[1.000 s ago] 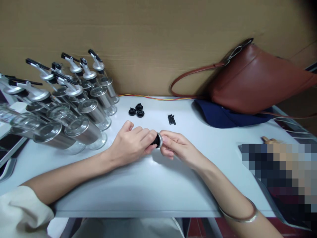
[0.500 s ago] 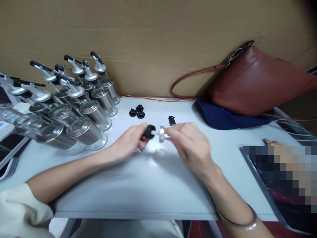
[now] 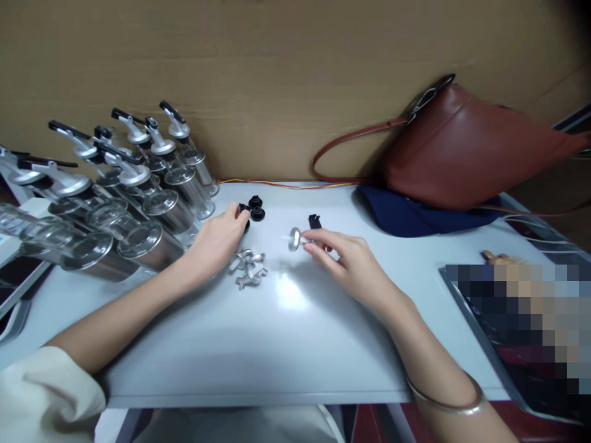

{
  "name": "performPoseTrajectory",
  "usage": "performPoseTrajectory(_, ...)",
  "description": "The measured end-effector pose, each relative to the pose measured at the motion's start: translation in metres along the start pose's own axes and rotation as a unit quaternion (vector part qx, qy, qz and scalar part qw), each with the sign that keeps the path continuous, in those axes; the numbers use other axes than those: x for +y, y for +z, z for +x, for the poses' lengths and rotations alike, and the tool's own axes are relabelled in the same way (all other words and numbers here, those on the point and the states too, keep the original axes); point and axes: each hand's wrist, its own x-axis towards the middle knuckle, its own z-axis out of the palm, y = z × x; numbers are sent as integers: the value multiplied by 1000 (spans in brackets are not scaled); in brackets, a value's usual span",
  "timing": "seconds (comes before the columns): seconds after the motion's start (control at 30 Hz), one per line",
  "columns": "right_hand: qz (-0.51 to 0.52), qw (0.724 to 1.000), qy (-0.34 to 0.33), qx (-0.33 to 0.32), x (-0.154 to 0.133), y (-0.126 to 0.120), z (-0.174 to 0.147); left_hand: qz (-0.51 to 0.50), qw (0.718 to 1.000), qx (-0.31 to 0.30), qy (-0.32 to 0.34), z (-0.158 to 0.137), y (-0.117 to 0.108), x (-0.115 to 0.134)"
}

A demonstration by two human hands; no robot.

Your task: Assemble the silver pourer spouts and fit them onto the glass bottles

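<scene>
Between the thumb and fingers of my right hand (image 3: pixel 357 264) is a metal pourer spout (image 3: pixel 294 239), its round silver cap pointing left. My left hand (image 3: pixel 217 240) is closed at the black stoppers (image 3: pixel 257 213), its fingertips on a black stopper (image 3: pixel 247 226) partly hidden by them. Another stopper behind those fingers is partly covered too. Just right of my left wrist lie several silver spout pieces (image 3: pixel 250 271) in a loose pile. Small black levers (image 3: pixel 314 220) rest on the table just behind my right fingertips.
Glass-and-steel bottles (image 3: pixel 152 243), several with pourer tops, crowd the left of the white table (image 3: pixel 258 351). A brown bag (image 3: pixel 429 154) sits on a dark blue cap (image 3: pixel 401 218) at back right. A dark tablet-like device (image 3: pixel 480 320) lies at right; a cardboard wall (image 3: pixel 277 86) stands behind.
My left hand has drawn away from the spout, moving left and back to the stoppers, uncovering the silver pieces. The black stopper has parted from the spout, which stays in my right hand.
</scene>
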Motion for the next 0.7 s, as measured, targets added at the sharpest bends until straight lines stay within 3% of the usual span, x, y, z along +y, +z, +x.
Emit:
performPoseTrajectory(0.1, 19, 996, 34, -84, -1, 1, -1, -25, 1000, 10, -1, 4, 6, -3)
performPoseTrajectory(0.3, -21, 984, 52, -167, -1, 5, -2, -16, 1000, 8, -20, 0, -6, 4)
performPoseTrajectory(0.37, -26, 983, 51, -175, -1, 7, -3, -17, 1000, -12, -6, -6, -14, 8)
performPoseTrajectory(0.47, -13, 986, 44, -161, -1, 11, -5, -58, 994, -71, 67, -18, -21, 8)
performPoseTrajectory(0.57, 0, 988, 41, -149, -1, 13, -5, -97, 980, -116, 129, -27, -17, 4)
performPoseTrajectory(0.7, 20, 986, 32, -160, -4, 12, -5, -126, 971, -124, 164, -29, -6, -1)
